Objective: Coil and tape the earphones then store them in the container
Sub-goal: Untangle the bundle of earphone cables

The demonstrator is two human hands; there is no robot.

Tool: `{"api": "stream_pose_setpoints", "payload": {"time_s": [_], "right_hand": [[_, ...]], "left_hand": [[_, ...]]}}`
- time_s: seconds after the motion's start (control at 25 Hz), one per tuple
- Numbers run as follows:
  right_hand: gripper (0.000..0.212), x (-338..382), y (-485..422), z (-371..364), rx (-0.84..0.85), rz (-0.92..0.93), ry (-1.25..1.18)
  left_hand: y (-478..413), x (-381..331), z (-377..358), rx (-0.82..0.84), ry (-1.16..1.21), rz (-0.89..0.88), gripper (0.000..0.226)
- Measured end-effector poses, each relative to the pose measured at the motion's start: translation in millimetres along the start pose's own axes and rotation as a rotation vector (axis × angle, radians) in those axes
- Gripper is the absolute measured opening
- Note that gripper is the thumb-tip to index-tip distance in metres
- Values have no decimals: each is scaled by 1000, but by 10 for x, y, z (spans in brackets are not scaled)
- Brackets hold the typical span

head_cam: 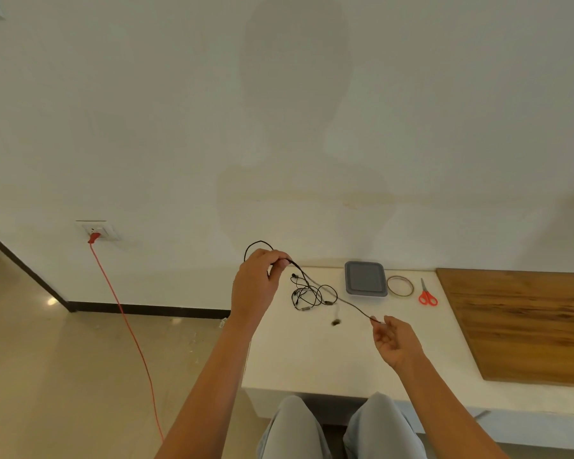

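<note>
Earphones (305,307) tangled at frame centre; loop clutched in curled left hand (256,281), end pinched by right hand (391,339). Could knot tighter if tugged.

A red cable (123,313) runs from a white wall socket (100,228) down across the beige floor (47,376). A brown wooden board (524,326) lies on the white worktop (312,359), perhaps set flush. Dark skirting (146,309) lines the wall.

Nothing legible shows: the grey container (365,281), tape roll (399,295), red scissors (427,297) and wall socket (97,229) carry no readable marks.
</note>
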State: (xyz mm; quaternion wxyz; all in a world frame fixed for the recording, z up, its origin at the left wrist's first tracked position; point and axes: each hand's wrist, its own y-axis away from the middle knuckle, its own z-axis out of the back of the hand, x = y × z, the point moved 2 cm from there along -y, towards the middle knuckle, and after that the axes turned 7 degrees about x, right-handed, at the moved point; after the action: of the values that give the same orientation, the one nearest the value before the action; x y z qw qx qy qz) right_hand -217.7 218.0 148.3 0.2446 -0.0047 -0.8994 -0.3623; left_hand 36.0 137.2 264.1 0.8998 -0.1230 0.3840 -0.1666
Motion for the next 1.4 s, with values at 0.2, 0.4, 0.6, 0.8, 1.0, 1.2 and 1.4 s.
{"api": "stream_pose_setpoints", "payload": {"time_s": [0.2, 0.4, 0.6, 0.8, 1.0, 1.2, 1.4], "right_hand": [[60, -9, 166, -342, 108, 221, 908], [41, -274, 568, -1067, 587, 508, 1299], [11, -217, 536, -1035, 442, 552, 1167], [14, -137, 222, -482, 79, 519, 1185], [29, 15, 94, -263, -191, 428, 1219], [58, -221, 387, -870, 398, 574, 1308], [53, -565, 618, -1306, 613, 552, 1261]], "left_hand": [[17, -112, -120, 174, -182, -27, 17], [10, -303, -197, 227, -189, -147, 17], [-31, -163, 49, 214, -80, -105, 21], [-129, 86, 386, -36, 22, -42, 10], [-166, 30, 433, -122, 289, 116, 23], [-174, -154, 151, -24, 526, 239, 27], [-150, -388, -109, 15, 775, 300, 24]]}}
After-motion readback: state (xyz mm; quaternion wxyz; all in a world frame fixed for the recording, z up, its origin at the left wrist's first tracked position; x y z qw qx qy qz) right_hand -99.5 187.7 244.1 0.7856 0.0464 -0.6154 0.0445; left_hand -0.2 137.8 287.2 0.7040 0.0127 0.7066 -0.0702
